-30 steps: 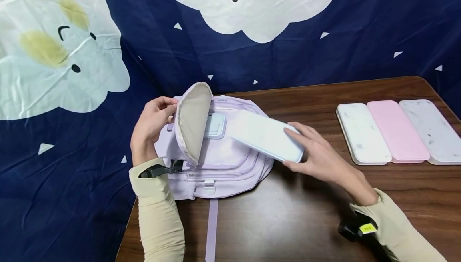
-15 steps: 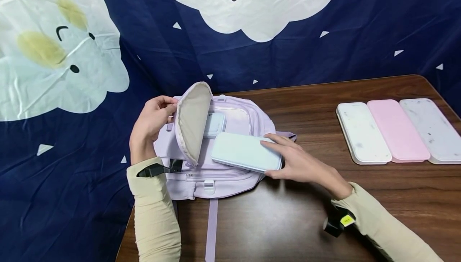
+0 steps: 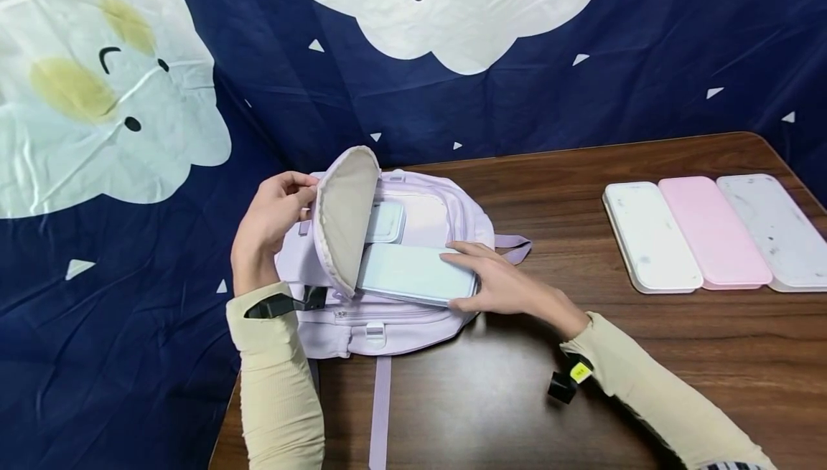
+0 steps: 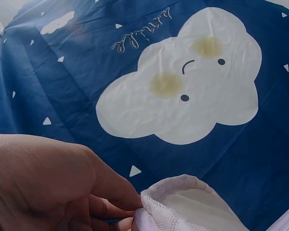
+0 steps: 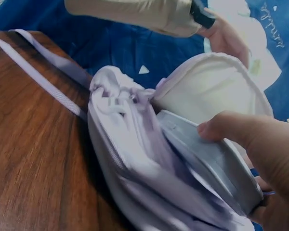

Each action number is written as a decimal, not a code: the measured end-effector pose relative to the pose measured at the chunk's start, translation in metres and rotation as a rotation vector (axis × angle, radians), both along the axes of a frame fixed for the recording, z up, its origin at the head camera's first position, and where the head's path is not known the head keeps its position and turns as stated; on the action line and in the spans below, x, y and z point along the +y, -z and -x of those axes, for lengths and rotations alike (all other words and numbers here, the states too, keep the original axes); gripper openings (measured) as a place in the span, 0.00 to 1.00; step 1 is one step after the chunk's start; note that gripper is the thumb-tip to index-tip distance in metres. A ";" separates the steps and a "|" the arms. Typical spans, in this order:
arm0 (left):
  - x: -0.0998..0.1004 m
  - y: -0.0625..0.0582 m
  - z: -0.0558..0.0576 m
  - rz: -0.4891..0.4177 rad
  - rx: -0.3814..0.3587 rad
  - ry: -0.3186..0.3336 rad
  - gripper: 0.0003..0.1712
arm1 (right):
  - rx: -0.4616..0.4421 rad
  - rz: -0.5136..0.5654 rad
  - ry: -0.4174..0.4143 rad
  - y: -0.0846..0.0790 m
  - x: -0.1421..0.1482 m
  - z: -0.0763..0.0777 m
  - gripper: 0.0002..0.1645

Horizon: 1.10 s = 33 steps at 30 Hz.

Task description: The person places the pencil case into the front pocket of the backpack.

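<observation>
A lavender backpack lies on the table in the head view, its front flap lifted to show a beige lining. My left hand pinches the flap's edge, as the left wrist view also shows. In my right hand is a flat light-blue case with rounded corners, like a pencil case, gripped at its right end between thumb and fingers. The case's left end reaches under the raised flap; in the right wrist view it tilts against the pocket opening. A smaller light-blue rounded piece shows just behind it, partly covered by the flap.
White, pink and grey-white cases lie side by side at the right of the wooden table. A lavender strap trails from the bag toward the front. A navy cloud-print cloth hangs behind.
My right hand has carried the light-blue case leftward and down, from above the bag's right side to the raised flap. My left hand keeps holding the flap in place.
</observation>
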<state>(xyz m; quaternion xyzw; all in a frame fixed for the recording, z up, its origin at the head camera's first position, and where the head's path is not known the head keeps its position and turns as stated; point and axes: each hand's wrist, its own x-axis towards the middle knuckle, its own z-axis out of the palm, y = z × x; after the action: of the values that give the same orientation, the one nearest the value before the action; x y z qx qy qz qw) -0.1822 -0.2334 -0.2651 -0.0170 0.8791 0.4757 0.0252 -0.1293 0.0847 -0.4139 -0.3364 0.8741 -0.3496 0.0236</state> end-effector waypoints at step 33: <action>0.004 -0.001 -0.001 -0.013 0.002 0.007 0.13 | -0.045 0.081 0.006 0.015 -0.055 0.036 0.56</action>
<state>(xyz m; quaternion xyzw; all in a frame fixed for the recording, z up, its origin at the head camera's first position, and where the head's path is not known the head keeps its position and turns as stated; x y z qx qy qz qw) -0.1809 -0.2295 -0.2644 -0.0132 0.8761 0.4812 0.0262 -0.1657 0.0296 -0.4292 -0.3266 0.8594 -0.3922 0.0285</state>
